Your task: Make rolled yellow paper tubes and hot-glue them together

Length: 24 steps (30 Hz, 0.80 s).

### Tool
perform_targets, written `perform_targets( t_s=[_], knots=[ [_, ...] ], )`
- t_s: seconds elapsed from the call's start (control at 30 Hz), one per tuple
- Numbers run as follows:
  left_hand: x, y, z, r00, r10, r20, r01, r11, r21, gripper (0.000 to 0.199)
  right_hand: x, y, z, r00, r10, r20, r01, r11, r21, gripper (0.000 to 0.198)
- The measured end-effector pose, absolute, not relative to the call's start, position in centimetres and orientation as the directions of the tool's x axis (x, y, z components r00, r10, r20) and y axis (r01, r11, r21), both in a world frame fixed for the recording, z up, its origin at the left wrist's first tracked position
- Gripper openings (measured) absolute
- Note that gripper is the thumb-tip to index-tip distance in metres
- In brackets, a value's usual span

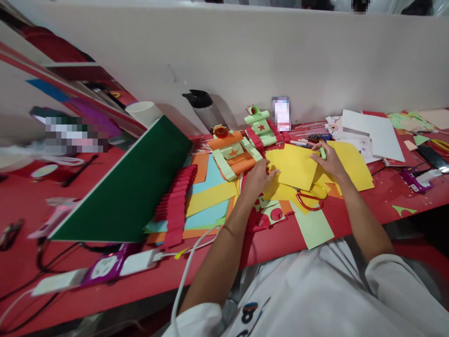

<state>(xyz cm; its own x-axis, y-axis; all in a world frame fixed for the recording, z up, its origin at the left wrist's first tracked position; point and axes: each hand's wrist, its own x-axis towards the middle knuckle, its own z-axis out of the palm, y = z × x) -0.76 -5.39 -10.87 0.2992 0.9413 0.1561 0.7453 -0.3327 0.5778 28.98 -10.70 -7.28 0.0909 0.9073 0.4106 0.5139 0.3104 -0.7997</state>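
Note:
My right hand [329, 161] holds a short light-green stick-like tool [322, 152] between its fingers, its kind too small to make out. The fingertips are at the upper right corner of a yellow paper sheet [296, 166]. At that sheet's left side, my left hand [261, 175] rests with thumb and fingers apart, touching the yellow paper. Scissors with red and yellow handles [310, 201] lie just below the sheet, their blades hidden. An orange and green paper craft with a star [233, 152] lies beside my left hand, and a red and green one [263, 128] stands behind it.
A dark green board [126, 187] leans at the left, near pleated red paper [178, 201]. A bottle [206, 110] and a phone [281, 113] stand by the wall. White sheets [375, 133] lie right. A power strip [105, 267] and white cable [191, 262] run along the front left.

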Motion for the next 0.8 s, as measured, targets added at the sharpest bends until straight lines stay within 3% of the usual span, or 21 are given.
perform_targets(
  t_s=[0.13,0.37,0.43,0.6,0.8],
  knots=[
    [0.2,-5.9,-11.6,0.318,0.936,0.151,0.787,-0.349,0.509,0.05,29.6,-11.1,-6.7,0.181,0.892,0.415,0.47,0.292,-0.833,0.03],
    [0.0,-5.7,-12.2,0.285,0.95,0.131,0.755,-0.306,0.581,0.05,31.3,-10.7,-6.8,0.416,0.868,0.27,0.078,0.262,-0.962,0.045],
    [-0.1,-5.7,-12.2,0.285,0.948,0.144,0.757,-0.314,0.573,0.049,31.6,-10.7,-6.9,0.392,0.875,0.284,0.14,0.248,-0.959,0.043],
    [-0.2,-5.6,-11.7,0.278,0.958,0.066,0.803,-0.269,0.532,0.048,30.6,-11.3,-6.6,0.247,0.875,0.417,0.524,0.242,-0.817,0.026],
    [0.5,-5.4,-11.3,0.264,0.963,0.058,0.812,-0.254,0.526,0.054,29.3,-11.4,-6.4,0.207,0.891,0.404,0.562,0.23,-0.794,0.019]
  ],
)
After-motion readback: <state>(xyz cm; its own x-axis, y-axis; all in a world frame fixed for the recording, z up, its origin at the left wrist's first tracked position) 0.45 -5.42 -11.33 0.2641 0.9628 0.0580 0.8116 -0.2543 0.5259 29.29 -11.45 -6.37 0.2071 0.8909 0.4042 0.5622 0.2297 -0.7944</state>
